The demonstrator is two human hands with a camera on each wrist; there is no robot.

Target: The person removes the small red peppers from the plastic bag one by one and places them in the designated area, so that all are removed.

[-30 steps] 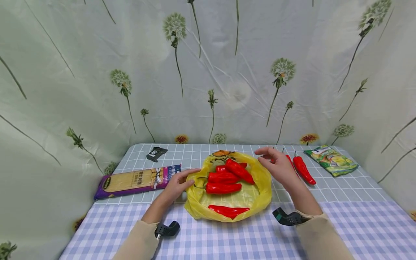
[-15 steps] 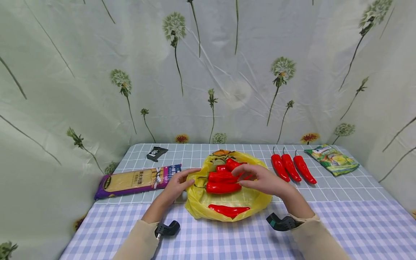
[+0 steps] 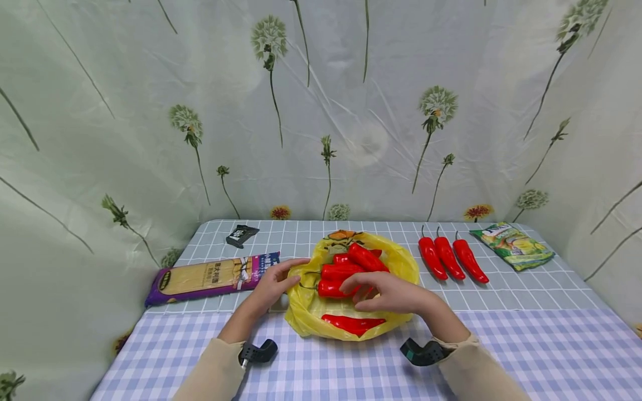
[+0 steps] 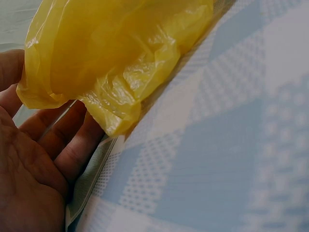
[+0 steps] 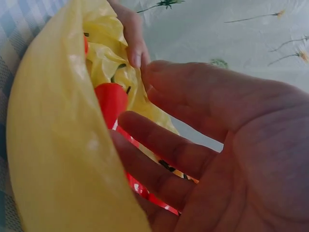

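Observation:
A yellow plastic bag (image 3: 302, 316) lies with its mouth wide, several red peppers (image 3: 343, 272) heaped inside. One more red pepper (image 3: 348, 323) rests near the bag's front rim. At the left rim, my left hand (image 3: 270, 288) touches the bag with relaxed fingers; the left wrist view shows these fingers (image 4: 72, 137) against the outside of the yellow plastic (image 4: 116, 63). My right hand (image 3: 393, 293) hovers over the bag's right half, fingers loosely bent towards the heap and partly covering it. In the right wrist view nothing is in its palm (image 5: 260, 150).
Three red peppers (image 3: 446, 257) lie side by side right of the bag. Beyond them is a green seasoning packet (image 3: 512, 246). A purple pasta pack (image 3: 213, 278) lies on the left, with a small black packet (image 3: 242, 236) behind it. A patterned curtain (image 3: 321, 111) stands behind the table.
My right hand has moved left and nearer from beside the loose peppers to over the bag, uncovering those three peppers. My left hand has stayed at the left rim.

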